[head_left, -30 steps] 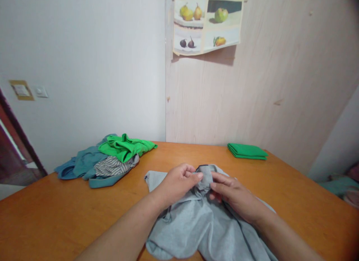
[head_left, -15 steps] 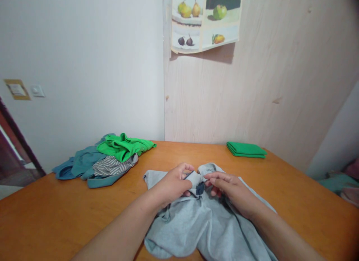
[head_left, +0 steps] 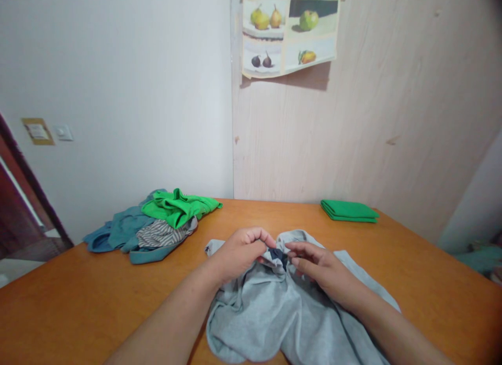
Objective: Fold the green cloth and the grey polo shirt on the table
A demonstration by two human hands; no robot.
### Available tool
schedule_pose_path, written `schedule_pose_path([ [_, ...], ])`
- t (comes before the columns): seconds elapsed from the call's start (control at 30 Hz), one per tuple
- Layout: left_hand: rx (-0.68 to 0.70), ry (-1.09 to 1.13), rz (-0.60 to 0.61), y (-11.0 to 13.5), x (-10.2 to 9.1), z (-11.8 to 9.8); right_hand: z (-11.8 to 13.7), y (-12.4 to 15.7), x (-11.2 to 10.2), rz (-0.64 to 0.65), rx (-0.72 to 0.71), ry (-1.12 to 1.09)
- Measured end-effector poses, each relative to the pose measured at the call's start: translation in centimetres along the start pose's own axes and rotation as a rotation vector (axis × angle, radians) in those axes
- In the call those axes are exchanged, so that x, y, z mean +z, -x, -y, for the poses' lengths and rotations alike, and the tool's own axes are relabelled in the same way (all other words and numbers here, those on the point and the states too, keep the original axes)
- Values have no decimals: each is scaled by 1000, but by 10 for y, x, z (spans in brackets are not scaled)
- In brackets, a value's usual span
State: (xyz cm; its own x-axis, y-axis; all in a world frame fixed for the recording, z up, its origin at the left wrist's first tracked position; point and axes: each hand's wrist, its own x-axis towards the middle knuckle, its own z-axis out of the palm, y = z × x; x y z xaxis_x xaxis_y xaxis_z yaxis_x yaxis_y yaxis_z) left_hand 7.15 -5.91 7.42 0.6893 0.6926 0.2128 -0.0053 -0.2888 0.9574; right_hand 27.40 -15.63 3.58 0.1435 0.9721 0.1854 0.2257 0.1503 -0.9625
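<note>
Pinched grey shirt just left of dark neckband in tight grip of left hand, held right hand loosely curled at neckband's right, contact unclear, with shirt laid lengthwise toward near side of table.

Looks like a rm in a home: fruit-pic poster up on a wood-grain wall panel, wall switch over on L, prob. a doorway at far L edge. Plain wood-tone table w/ everyday clothes on it, i.e. grey garment, mixed clothes heap & folded green cloth, fits that too.
</note>
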Motion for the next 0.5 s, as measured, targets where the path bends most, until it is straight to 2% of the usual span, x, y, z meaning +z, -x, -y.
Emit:
schedule_pose_path([
  [0.13,48,-101,108,5,5,-2,-3,4,0,88,-54,34],
  [0.23,35,-146,123,5,6,-1,-6,6,3,177,-43,49],
  [0.3,15,-166,109,4,5,1,-8,6,5,191,-43,51],
  [0.37,13,-175,55,1,3,4,-10,4,7,154,-49,45],
  [0.5,0,-114,-164,-7,2,12,-13,0,9,-14,-108,75],
])
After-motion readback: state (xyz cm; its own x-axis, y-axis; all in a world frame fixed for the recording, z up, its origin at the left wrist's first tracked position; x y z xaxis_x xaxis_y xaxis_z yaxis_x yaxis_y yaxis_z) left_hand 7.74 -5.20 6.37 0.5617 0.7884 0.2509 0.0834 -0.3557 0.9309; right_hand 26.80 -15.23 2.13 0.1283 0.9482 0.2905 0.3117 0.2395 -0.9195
